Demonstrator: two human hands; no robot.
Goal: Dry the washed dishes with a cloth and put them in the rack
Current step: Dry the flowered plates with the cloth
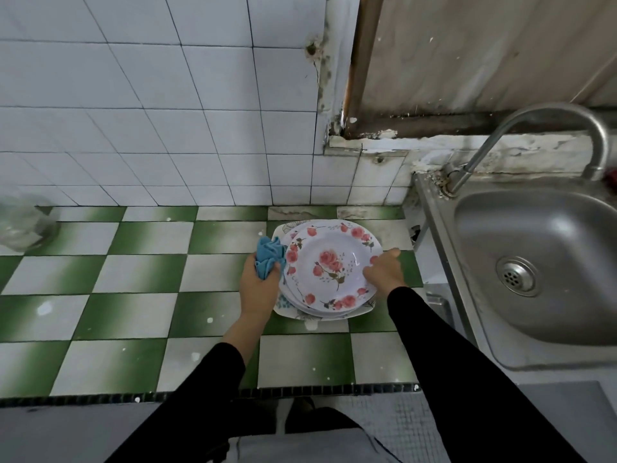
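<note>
A stack of white plates with pink rose prints [329, 267] stands on the green-and-white tiled counter [140, 272], a squarish plate at the bottom. My left hand [258, 282] is at the stack's left edge, closed around a crumpled blue cloth [268, 253]. My right hand [384, 270] rests on the right rim of the top plate, fingers curled over its edge. No rack is in view.
A steel sink [547, 272] with a curved tap [547, 128] lies to the right of the plates. A clear glass jar [25, 225] stands at the counter's far left. White wall tiles rise behind. The counter's front edge runs near my arms.
</note>
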